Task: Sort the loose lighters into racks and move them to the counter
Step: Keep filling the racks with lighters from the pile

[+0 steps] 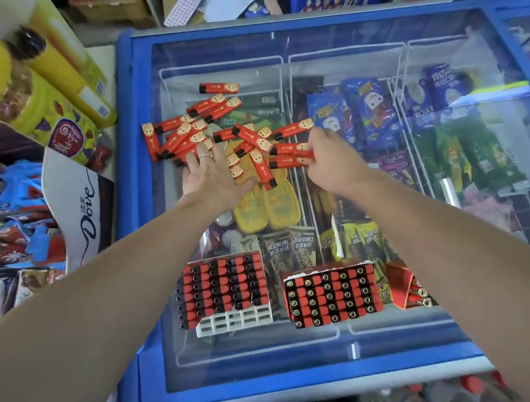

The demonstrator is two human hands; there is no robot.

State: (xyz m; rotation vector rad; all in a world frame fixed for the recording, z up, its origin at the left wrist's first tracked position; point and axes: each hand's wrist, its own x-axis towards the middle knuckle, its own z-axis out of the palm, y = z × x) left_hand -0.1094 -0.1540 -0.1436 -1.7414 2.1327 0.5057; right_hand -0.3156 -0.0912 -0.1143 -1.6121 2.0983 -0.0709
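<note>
Loose lighters [200,121], red with gold ends, lie scattered on the glass lid of a blue freezer [130,189]. The left hand [210,172] rests flat on the pile, fingers straight. The right hand [326,159] pinches a few lighters in its grip. Nearer the camera sit a white rack [227,290], partly filled, and a full red rack [332,295]
</note>
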